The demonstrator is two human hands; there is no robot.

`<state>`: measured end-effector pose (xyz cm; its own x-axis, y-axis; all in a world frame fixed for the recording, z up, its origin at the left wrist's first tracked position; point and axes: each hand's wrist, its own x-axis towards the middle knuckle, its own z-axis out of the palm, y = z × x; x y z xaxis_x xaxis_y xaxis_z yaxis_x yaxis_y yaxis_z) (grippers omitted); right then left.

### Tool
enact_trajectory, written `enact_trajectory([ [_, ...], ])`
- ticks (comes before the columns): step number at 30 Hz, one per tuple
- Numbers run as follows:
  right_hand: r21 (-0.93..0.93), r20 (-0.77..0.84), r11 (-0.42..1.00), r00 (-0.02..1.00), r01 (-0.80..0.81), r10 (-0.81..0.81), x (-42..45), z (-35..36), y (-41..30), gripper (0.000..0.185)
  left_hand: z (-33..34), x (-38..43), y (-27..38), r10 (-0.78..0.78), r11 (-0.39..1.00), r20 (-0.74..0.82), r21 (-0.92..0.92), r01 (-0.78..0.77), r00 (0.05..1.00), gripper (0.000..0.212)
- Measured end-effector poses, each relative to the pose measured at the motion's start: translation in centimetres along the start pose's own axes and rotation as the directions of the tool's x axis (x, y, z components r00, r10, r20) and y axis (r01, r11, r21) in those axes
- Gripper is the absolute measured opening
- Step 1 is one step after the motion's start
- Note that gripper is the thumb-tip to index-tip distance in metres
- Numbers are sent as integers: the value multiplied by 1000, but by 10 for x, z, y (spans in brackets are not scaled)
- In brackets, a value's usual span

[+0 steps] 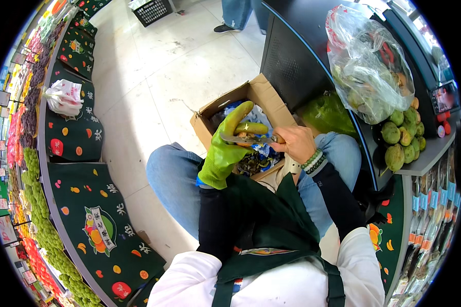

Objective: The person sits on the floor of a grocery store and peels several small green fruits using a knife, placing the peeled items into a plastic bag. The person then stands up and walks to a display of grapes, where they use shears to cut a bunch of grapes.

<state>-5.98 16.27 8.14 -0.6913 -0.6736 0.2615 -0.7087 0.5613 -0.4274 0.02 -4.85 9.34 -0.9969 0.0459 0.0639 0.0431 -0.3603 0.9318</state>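
Note:
My left hand (230,142), in a lime-green coated glove, grips a small round tan-brown nut (246,135), perhaps a walnut, largely covered by its fingers. My bare right hand (297,142) is closed around the handle of a knife (249,139). The blade lies across the nut and reaches to the glove's palm. Both hands are above an open cardboard box (272,94) between my knees. Inside the box, dark husk pieces (253,164) lie among blue and white crumpled wrapping.
To the right, green-husked fruits (401,134) sit on a dark counter (415,165) beside a clear plastic bag (368,69) of more. A green sack (326,115) leans below. Fruit displays (42,215) line the left. Another person's legs (236,15) and a black crate (153,12) stand ahead.

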Motion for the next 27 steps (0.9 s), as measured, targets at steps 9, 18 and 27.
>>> enact_trajectory([
  [9, -47, -65, 996, 995, -76, 73, 1, 13, -2, 31, -8, -2, -8, -46, 980, 55, -190, 56, 997, 87],
  [18, 209, -200, 926, 913, -315, 356, 1, 13, -1, 36, 7, 2, 2, -66, 910, -46, -413, 41, 997, 85],
  [27, 116, -60, 977, 980, -181, 189, -2, -2, -1, 40, 3, 3, -13, -8, 995, -143, 99, 22, 990, 61],
])
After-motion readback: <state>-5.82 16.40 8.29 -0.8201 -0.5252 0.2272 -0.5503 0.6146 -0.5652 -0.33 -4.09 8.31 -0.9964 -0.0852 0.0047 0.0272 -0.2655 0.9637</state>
